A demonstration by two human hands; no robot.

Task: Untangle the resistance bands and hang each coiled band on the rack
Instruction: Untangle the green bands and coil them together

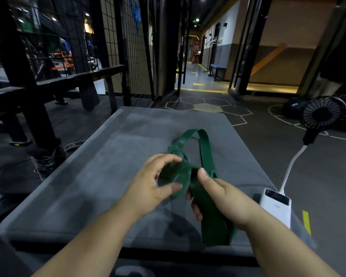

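A dark green resistance band (205, 148) lies looped and twisted over the middle of a grey padded platform (100, 166). My left hand (154, 184) pinches a coiled loop of the band between thumb and fingers. My right hand (218, 194) grips a flat stretch of the same band, thumb on top, and the band hangs down below it over the platform's near edge. A far loop of the band rests on the pad beyond both hands. A black metal rack frame (38, 80) with a wire mesh panel stands to the left.
A white power bank (276, 204) sits on the platform's right edge, cabled to a black hand fan (322, 116). A black 3 kg ball (294, 106) lies on the floor at the right. A person's legs (332, 84) stand at the far right.
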